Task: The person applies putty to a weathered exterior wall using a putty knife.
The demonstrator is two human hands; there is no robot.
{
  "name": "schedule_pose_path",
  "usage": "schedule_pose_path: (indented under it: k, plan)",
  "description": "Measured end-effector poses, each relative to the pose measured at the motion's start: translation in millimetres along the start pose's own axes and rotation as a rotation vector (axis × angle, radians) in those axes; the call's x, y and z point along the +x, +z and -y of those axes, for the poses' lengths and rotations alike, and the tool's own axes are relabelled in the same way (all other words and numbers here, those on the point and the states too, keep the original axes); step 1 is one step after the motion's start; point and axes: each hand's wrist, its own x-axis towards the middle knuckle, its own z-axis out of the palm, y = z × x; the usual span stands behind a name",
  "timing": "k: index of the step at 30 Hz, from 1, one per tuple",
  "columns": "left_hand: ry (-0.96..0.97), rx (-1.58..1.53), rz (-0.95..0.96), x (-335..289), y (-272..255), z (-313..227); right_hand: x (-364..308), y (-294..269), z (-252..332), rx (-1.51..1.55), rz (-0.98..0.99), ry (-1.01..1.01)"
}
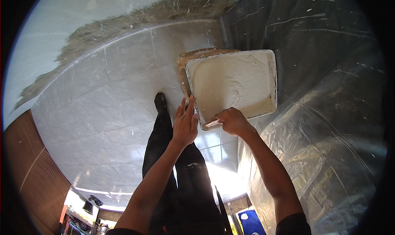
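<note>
A rectangular tray point(275, 81) filled with creamy off-white paste point(230, 76) stands in front of me, a little right of centre. My right hand point(235, 122) is closed round a small pale, flat tool point(212, 123) at the tray's near left corner. The fingers cover most of this tool, so its exact kind does not show. Beside the tray's left edge is my left hand point(186, 126), its fingers stretched out and holding nothing. Its fingertips overlap the rim in view; whether they touch it I cannot tell.
A brown, worn-edged support point(182, 64) shows under the tray. Clear plastic sheeting point(312, 161) covers the right side, with white splashes higher up. Grey tiles point(111, 107) lie under my feet. Ahead, a pale wall point(49, 29) has a rough grey-brown band along its base.
</note>
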Motion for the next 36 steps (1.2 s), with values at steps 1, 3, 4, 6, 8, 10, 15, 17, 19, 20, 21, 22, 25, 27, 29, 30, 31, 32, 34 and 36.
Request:
schedule_pose_path:
  k: [1,3,4,6,8,10,15,17,19,20,21,22,25,27,29,30,31,32,34,36]
  plan:
    - [-0.006,-0.001,0.002,0,0,0,2,4,1,-0.047,0.021,-0.016]
    - [-0.017,0.002,0.018,1,0,-1,4,9,1,-0.092,0.044,-0.031]
    - [-0.028,0.007,0.035,1,-1,-3,5,9,0,-0.104,0.074,-0.019]
    - [-0.038,0.012,0.053,1,-2,-6,5,8,2,-0.114,0.104,-0.008]
    - [-0.048,0.019,0.07,0,-3,-5,4,3,8,-0.098,0.108,-0.018]
    - [-0.062,0.029,0.097,0,-2,-7,2,0,9,-0.106,0.101,-0.022]
    - [-0.073,0.007,0.094,0,0,-10,-3,-1,-10,0.072,-0.01,0.069]
    - [-0.084,0.0,0.092,-1,0,-9,-6,-6,-17,0.417,-0.172,0.173]
    - [-0.072,-0.03,0.081,-1,2,-9,-9,-1,-28,0.485,-0.185,0.203]
    - [-0.07,-0.036,0.083,0,4,-10,-11,1,-33,0.529,-0.216,0.217]
    - [-0.075,-0.036,0.084,-1,3,-10,-11,2,-32,0.579,-0.243,0.225]
    - [-0.079,-0.036,0.085,-1,3,-9,-11,0,-32,0.581,-0.242,0.225]
    - [-0.077,-0.015,0.103,0,2,-10,-12,-2,-34,0.468,-0.207,0.306]
    - [-0.075,-0.013,0.103,0,0,-9,-10,1,-34,0.486,-0.243,0.294]
    - [-0.076,-0.008,0.1,-1,-2,-8,-11,-2,-27,0.521,-0.233,0.257]
    - [-0.078,-0.01,0.101,-1,-1,-9,-12,-4,-23,0.553,-0.226,0.225]
    - [-0.081,-0.011,0.103,0,-1,-10,-11,-5,-21,0.552,-0.226,0.226]
    - [-0.081,-0.013,0.102,0,-1,-10,-11,-5,-19,0.459,-0.198,0.206]
    - [-0.082,0.017,0.14,1,-1,-13,-11,-2,-21,0.364,-0.17,0.188]
    - [-0.086,0.019,0.143,1,-2,-13,-8,2,-21,0.181,-0.109,0.188]
